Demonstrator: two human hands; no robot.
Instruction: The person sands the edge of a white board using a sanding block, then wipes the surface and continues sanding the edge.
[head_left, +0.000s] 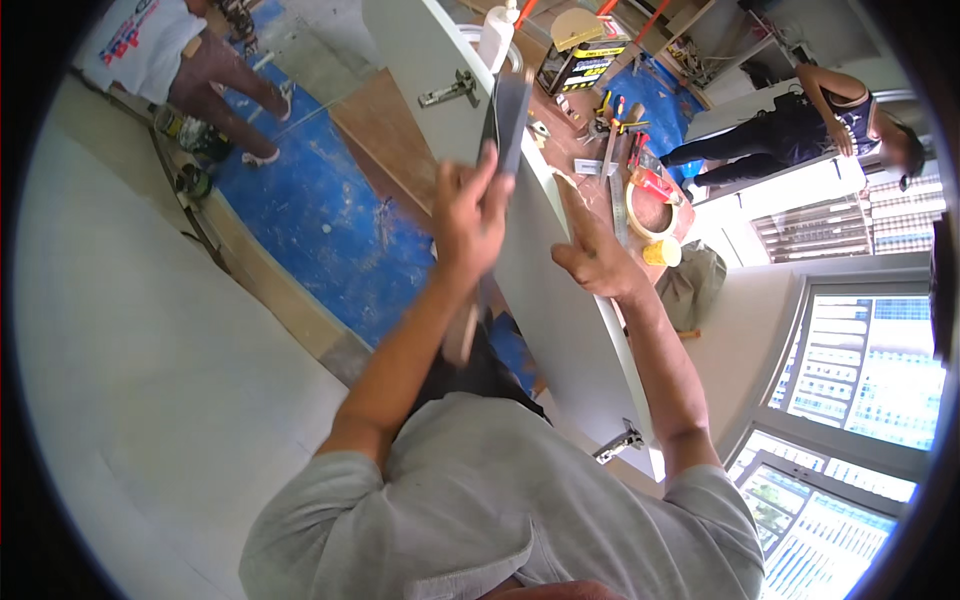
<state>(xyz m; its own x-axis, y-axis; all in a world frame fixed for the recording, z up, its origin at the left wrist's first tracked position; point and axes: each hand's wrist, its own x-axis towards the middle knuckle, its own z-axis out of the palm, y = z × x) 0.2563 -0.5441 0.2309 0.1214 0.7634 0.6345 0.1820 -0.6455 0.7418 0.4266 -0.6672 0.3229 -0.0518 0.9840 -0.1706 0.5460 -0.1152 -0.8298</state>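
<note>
A white cabinet door (pixel 545 290) with metal cup hinges (pixel 450 90) stands on edge in front of me, slanting from upper left to lower right. My left hand (pixel 470 220) is closed round a long dark flat bar (pixel 512 125), raised beside the door's upper part. A blurred wooden piece (pixel 460 335) shows below that hand; whether it is the bar's other end I cannot tell. My right hand (pixel 602 258) grips the door's long edge, thumb on the near face and index finger stretched along the edge. Its other fingers are partly hidden.
Beyond the door, a wooden work surface bears a white bottle (pixel 496 40), a dark can (pixel 580 65), a tape roll (pixel 652 212), a yellow cup (pixel 662 252) and several tools. One person (pixel 190 70) stands far left on blue floor covering (pixel 300 230), another (pixel 800 125) at right.
</note>
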